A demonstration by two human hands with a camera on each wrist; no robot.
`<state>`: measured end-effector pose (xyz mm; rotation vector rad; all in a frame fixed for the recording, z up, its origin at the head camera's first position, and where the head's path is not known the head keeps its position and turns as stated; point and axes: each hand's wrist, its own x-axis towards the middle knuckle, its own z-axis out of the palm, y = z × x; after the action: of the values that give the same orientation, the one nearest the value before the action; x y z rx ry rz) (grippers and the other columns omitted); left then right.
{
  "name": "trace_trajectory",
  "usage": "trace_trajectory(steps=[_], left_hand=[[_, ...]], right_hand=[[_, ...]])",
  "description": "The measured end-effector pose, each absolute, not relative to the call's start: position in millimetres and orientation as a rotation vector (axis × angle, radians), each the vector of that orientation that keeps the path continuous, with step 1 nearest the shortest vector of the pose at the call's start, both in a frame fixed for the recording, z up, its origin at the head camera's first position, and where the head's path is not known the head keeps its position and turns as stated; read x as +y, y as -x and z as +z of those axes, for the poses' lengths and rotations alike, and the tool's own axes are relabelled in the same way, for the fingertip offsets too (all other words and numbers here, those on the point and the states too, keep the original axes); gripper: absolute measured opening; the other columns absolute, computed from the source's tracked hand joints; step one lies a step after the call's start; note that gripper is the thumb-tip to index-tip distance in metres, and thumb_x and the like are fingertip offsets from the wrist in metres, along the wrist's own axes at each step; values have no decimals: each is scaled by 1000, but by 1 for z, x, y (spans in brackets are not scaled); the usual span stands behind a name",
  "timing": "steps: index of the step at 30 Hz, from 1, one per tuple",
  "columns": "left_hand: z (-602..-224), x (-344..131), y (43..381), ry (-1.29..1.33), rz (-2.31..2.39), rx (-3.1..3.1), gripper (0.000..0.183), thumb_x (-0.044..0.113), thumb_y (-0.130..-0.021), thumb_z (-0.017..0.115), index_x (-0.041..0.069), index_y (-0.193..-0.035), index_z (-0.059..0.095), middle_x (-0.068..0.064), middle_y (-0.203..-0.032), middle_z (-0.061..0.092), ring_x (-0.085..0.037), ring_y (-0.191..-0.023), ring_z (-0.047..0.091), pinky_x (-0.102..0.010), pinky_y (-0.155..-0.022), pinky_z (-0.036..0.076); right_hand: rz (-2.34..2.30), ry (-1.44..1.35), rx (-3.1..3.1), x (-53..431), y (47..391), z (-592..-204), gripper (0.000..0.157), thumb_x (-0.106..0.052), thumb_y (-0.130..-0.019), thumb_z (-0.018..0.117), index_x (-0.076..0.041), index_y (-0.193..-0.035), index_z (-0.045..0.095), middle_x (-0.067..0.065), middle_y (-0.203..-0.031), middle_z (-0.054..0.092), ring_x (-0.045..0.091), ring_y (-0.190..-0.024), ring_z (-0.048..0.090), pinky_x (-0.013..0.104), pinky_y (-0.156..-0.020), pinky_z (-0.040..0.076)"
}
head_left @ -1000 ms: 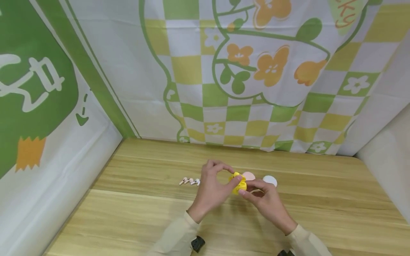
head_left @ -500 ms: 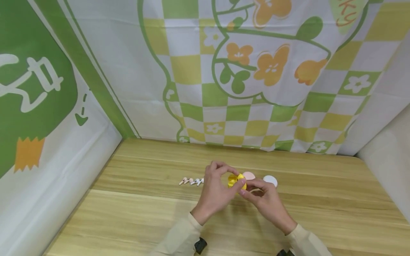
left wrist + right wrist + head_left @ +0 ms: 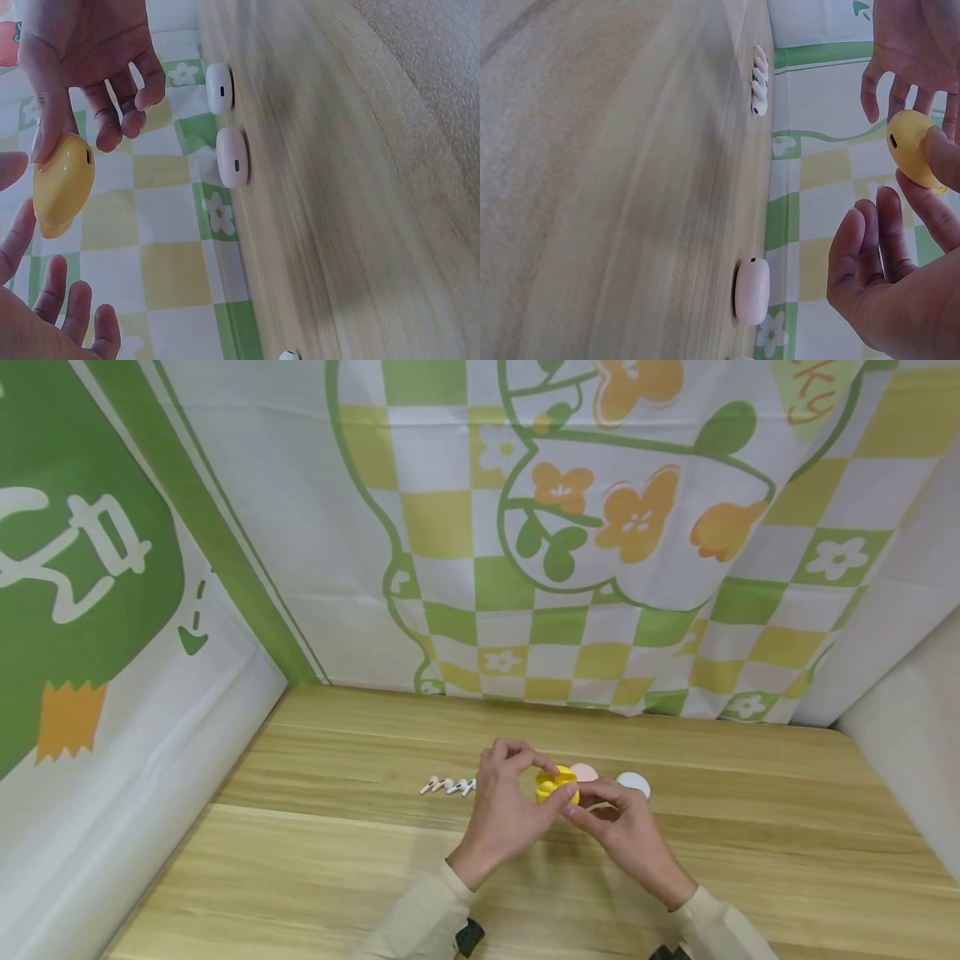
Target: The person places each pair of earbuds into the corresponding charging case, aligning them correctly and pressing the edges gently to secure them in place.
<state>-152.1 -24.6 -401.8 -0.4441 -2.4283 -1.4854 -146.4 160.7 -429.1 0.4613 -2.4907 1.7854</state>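
Both hands hold a yellow earbud charging case (image 3: 543, 794) raised above the wooden table. Its lid stands up, and rounded yellow shapes show inside. My right hand (image 3: 636, 837) pinches the case from the right between thumb and index finger; its other fingers (image 3: 851, 244) are spread loosely below. From the left, my left hand (image 3: 501, 810) has its index fingertip at the lid and its thumb across the front. In the left wrist view the smooth yellow shell (image 3: 67, 180) shows a small dark port. The inside is partly hidden by the left thumb.
A pink case (image 3: 583, 772) and a white case (image 3: 634, 784) stand on the table behind the hands. To the left lie pink earbuds (image 3: 430, 785) and white earbuds (image 3: 455, 787), partly behind the left hand. A patterned cloth wall (image 3: 555, 660) borders the table's back.
The left hand has shifted slightly right, and its thumb now lies lower across the case's front. The yellow case has turned, so more of its inside shows. The right hand has hardly moved.
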Motion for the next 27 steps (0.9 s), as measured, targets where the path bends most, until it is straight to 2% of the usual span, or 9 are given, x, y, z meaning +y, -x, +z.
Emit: trace_trajectory(steps=[7,16,19,23,27], left_hand=[[-397,-30,152,441,-1541,-2400,19,28,-85,83,14,-94,74,-4,-109,54,-25,-111,47,-49,-90,39],[-399,-44,161,357,-1773,-2410,27,37,-92,75,12,-104,74,-5,-117,57,-29,-113,51,-56,-97,40],[-402,-45,164,355,-1863,-2407,28,36,-94,74,10,-106,74,-5,-117,61,-32,-112,53,-53,-95,43],[-405,-46,167,313,-2000,-2422,28,36,-95,73,10,-105,75,-3,-113,66,-28,-108,57,-43,-87,50],[-407,-48,171,284,-2179,-2430,31,36,-96,71,8,-106,75,-3,-110,69,-23,-105,59,-38,-85,49]], right_hand=[[1797,-446,-2487,161,146,-428,20,-13,-91,77,-8,-110,77,6,-97,68,18,-93,63,33,-81,58],[1810,-402,-2491,162,145,-427,20,-11,-90,78,-4,-109,76,7,-99,69,18,-92,62,31,-80,58],[1812,-414,-2485,163,146,-426,20,-11,-90,78,-4,-109,76,8,-99,69,17,-92,62,31,-80,58],[1812,-438,-2476,164,146,-426,20,-11,-91,77,-4,-109,76,8,-100,69,17,-92,63,31,-80,58],[1807,-445,-2481,164,145,-425,20,-12,-91,77,-5,-109,76,8,-100,69,17,-93,63,31,-81,58]])
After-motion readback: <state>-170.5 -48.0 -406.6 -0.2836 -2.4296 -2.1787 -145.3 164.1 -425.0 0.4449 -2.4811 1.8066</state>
